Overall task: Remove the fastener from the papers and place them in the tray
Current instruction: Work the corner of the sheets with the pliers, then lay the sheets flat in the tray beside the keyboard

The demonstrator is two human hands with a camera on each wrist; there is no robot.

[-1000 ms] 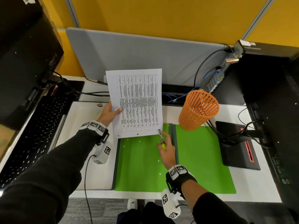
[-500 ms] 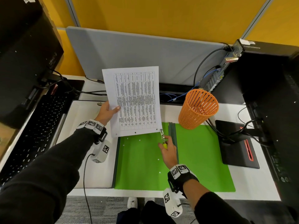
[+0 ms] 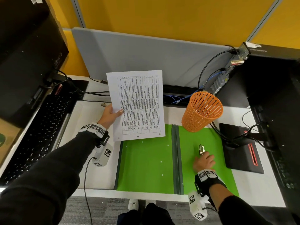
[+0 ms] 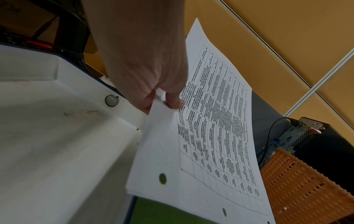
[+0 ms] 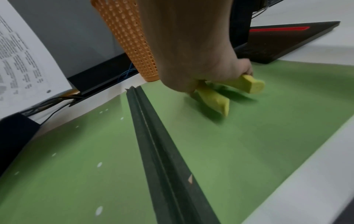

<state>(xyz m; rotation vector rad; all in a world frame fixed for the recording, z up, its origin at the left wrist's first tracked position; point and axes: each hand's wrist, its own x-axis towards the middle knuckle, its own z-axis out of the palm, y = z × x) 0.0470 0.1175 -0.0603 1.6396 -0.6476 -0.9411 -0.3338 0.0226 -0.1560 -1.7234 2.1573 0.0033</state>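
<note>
A stack of printed papers (image 3: 138, 103) with punched holes along its near edge is held upright over the desk. My left hand (image 3: 113, 113) pinches its left edge, thumb on the front; the left wrist view shows the thumb and fingers clamped on the papers (image 4: 210, 136). The white tray (image 3: 84, 127) lies just below and left of that hand. My right hand (image 3: 204, 158) grips a metal-tipped tool with yellow-green handles (image 3: 201, 149) low over the right flap of the open green folder (image 3: 146, 168). The handles (image 5: 216, 97) stick out under the right hand (image 5: 191, 53).
An orange mesh basket (image 3: 202, 111) stands at the folder's far right corner. A black monitor base (image 3: 240, 148) with cables sits right of the folder. A black keyboard (image 3: 37, 130) lies left of the tray. A grey divider panel closes the back.
My right hand has carried the tool from the papers' lower right corner to the right, onto the folder's right flap. The papers have risen slightly in my left hand.
</note>
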